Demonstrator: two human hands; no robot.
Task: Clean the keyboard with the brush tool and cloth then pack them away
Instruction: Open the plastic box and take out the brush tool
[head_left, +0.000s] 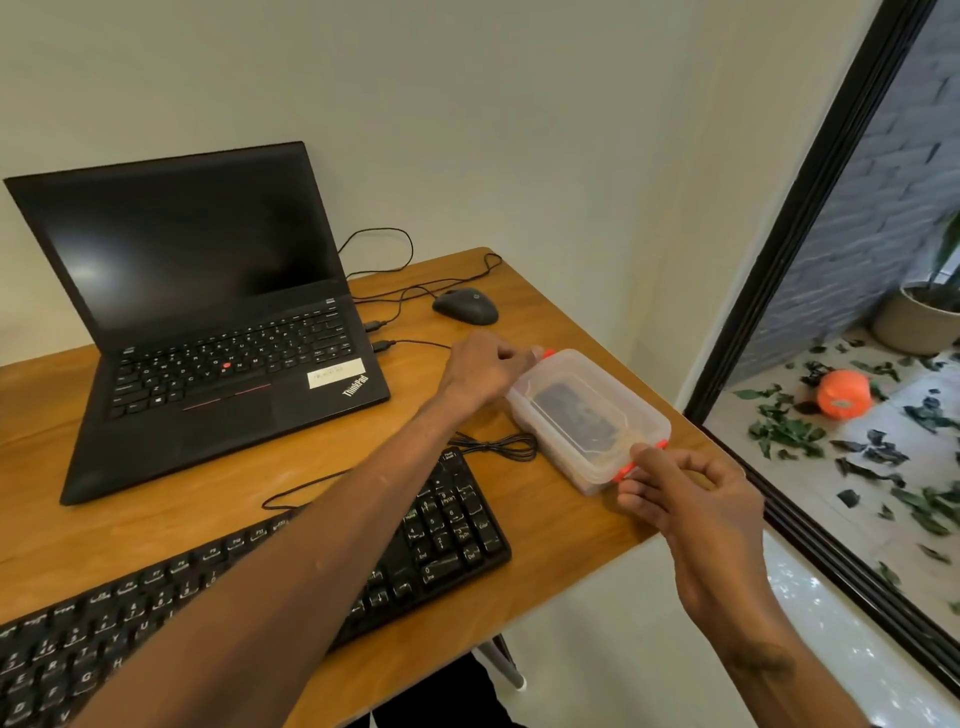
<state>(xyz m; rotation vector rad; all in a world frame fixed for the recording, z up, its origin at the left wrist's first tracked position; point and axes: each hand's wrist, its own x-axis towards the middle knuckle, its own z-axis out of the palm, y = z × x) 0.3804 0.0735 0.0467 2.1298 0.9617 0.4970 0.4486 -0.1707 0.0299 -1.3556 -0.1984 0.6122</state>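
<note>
A clear plastic box (589, 415) with rounded corners sits near the right edge of a wooden desk (545, 322), lid on, with orange clips at its two short ends. The left hand (480, 371) reaches across to the far end, fingers curled over the orange clip (545, 354) there. The right hand (685, 493) is at the near end, thumb on top of the near clip (631, 467) and fingers bent under it, pinching that end of the box. Through the cloudy lid I can see a dark, flat, roughly rectangular shape lying inside; whether it is the cloth, the brush or both I cannot tell.

The keyboard (441, 525) is black, matte, with white legends, lying at a slant in front of the box and just beside it. The left forearm crosses over its middle and hides many keys, and its left end runs out of view. A thin black cable (498, 447) is bunched in loops between keyboard and box.

Behind, an open black laptop (208, 332) stands with a dark glossy screen, a red pointing nub and a pale sticker on the palm rest. A rounded black mouse (466, 305) lies to its right with its cord trailing. Two plugs go into the laptop's side.

On the right, a black-framed glass pane (810, 208) shows scattered green leaves, an orange round object and a pot partly cut off.
</note>
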